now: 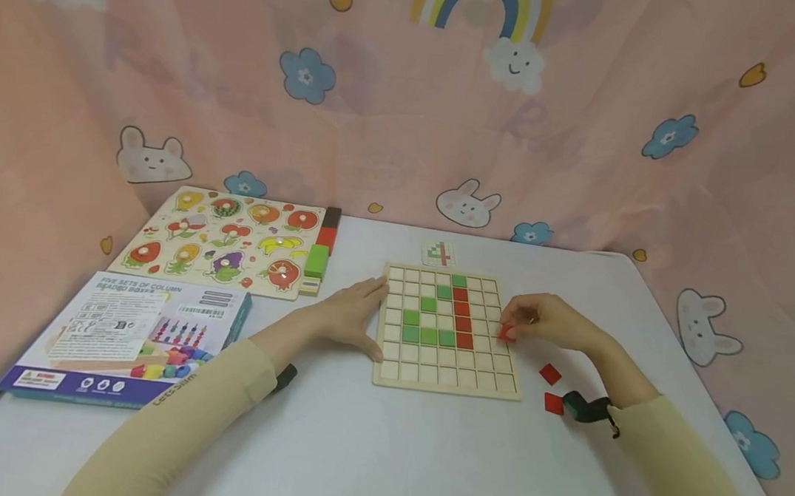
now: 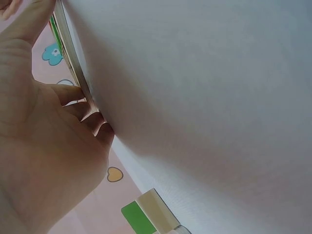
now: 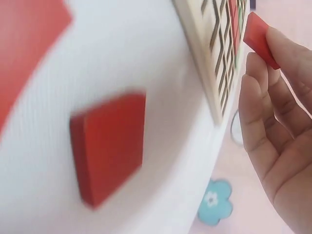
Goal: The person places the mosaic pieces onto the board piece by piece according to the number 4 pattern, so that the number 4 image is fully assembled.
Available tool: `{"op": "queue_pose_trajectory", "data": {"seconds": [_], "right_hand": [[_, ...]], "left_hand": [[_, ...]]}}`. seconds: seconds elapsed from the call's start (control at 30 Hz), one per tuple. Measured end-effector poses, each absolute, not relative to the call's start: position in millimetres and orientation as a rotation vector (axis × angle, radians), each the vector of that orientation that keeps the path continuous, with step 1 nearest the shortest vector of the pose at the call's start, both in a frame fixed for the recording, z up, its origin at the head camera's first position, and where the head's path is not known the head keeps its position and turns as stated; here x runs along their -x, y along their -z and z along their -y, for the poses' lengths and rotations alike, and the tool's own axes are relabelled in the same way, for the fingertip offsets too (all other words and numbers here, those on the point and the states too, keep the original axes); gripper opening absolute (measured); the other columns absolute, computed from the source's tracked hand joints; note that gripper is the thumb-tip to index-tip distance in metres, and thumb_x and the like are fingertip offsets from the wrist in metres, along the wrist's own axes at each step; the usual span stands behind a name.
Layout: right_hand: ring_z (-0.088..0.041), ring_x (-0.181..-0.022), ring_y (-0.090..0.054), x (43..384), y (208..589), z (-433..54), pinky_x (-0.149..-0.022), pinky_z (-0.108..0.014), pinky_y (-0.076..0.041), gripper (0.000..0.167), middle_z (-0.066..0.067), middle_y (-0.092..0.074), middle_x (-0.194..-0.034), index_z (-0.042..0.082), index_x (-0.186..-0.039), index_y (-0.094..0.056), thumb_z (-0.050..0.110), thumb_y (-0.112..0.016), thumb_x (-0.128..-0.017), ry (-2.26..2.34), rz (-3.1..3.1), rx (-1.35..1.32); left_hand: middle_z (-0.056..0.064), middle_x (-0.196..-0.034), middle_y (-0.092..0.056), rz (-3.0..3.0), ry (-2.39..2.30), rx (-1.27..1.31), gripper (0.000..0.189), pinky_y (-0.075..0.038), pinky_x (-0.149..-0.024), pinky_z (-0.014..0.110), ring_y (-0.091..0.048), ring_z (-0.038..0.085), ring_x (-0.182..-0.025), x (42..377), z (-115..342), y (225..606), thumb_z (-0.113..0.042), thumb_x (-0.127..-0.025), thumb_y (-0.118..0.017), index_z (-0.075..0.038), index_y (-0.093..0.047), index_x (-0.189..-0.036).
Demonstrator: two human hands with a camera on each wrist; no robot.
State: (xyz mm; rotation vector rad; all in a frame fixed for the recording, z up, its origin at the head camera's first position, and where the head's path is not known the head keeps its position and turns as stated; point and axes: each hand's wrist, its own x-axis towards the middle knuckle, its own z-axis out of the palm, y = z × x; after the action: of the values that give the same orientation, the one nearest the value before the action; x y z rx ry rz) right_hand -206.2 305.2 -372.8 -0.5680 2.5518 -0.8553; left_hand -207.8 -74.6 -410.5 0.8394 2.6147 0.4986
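Note:
A wooden grid board (image 1: 444,390) lies on the white table, with several green tiles (image 1: 429,336) and red tiles (image 1: 461,308) set in its squares. My left hand (image 1: 349,316) rests at the board's left edge, thumb spread from the fingers; in the left wrist view its fingertips (image 2: 105,130) touch that edge. Between thumb and fingers my right hand (image 1: 550,321) pinches a red square tile (image 3: 261,40), held at the board's right edge. Two more loose red tiles lie right of the board, one nearer (image 1: 553,403) and one farther (image 1: 550,374).
A small pattern card (image 1: 439,254) lies just behind the board, showing a green and red figure. To the left are a fruit peg puzzle (image 1: 201,232), a boxed bead set (image 1: 134,340) and a green block (image 1: 316,260). A pink patterned cloth (image 1: 389,129) hangs behind the table.

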Motion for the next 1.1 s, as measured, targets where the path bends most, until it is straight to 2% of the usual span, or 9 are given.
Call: {"op": "queue_pose_trajectory", "data": {"seconds": [0.17,0.5,0.77,1.1], "right_hand": [[-0.012,-0.087,-0.064,198.9,375.4,-281.1,-0.08,-0.02,-0.054,0.013,0.004,-0.072,-0.093,0.021,-0.097,-0.071,0.024,-0.077,-0.086,0.87,-2.5,0.604],[-0.008,-0.083,-0.065,188.3,381.3,-253.2,-0.075,-0.018,-0.056,0.011,0.004,-0.074,-0.093,0.019,-0.098,-0.074,0.016,-0.074,-0.087,0.834,-2.46,0.74],[-0.007,-0.077,-0.063,187.9,391.2,-248.4,-0.071,-0.019,-0.056,0.007,0.007,-0.072,-0.084,0.021,-0.091,-0.073,0.017,-0.076,-0.086,0.807,-2.478,0.775],[-0.004,-0.077,-0.062,188.5,395.8,-245.9,-0.069,-0.018,-0.055,0.01,0.008,-0.072,-0.088,0.023,-0.091,-0.076,0.016,-0.078,-0.084,0.805,-2.523,0.808]], "left_hand": [[0.01,-0.169,-0.005,-2.611,-0.497,-0.845,0.127,-0.02,-0.127,0.052,-0.009,0.032,-0.157,207.6,75.4,410.3,-0.065,-0.066,-0.081,-0.006,-0.017,-0.158],[0.011,-0.169,-0.006,-2.609,-0.497,-0.852,0.127,-0.021,-0.127,0.053,-0.01,0.032,-0.157,208.2,74.8,411.6,-0.065,-0.066,-0.081,-0.007,-0.017,-0.159],[0.011,-0.169,-0.007,-2.616,-0.497,-0.855,0.127,-0.022,-0.126,0.054,-0.011,0.034,-0.157,208.9,75.0,411.3,-0.065,-0.066,-0.081,-0.006,-0.017,-0.158],[0.012,-0.169,-0.007,-2.613,-0.495,-0.856,0.127,-0.021,-0.127,0.053,-0.011,0.034,-0.157,208.3,74.7,408.5,-0.066,-0.066,-0.081,-0.005,-0.018,-0.158]]}}
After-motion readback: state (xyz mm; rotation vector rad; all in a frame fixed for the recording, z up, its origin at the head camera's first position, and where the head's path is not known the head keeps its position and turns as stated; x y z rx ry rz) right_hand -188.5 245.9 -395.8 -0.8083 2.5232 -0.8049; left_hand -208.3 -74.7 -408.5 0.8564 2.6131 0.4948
